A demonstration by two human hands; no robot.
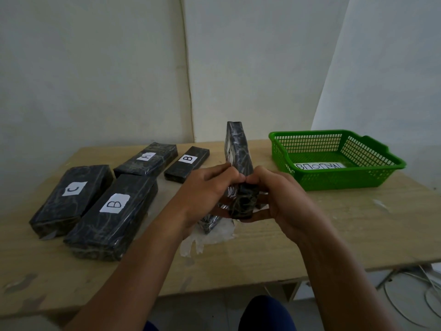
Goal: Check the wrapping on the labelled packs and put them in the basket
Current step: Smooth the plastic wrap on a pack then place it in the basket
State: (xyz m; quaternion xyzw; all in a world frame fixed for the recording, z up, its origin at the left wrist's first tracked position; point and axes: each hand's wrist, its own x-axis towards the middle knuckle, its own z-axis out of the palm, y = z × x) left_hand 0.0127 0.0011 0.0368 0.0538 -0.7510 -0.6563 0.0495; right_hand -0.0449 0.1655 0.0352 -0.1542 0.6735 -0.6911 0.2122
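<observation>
Here both hands, left hand (pixel 210 187) and right hand (pixel 274 192), grip the near end of a black wrapped pack (pixel 238 163) at frame centre, standing it on edge above the tabletop (pixel 310 235), probably to inspect its wrapping. Four labelled packs (pixel 114 206) lie at left; the green basket (pixel 334 177) waits upper right.

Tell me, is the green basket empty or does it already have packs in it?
No packs in it. The green basket holds only a white paper slip with writing on its floor.
</observation>
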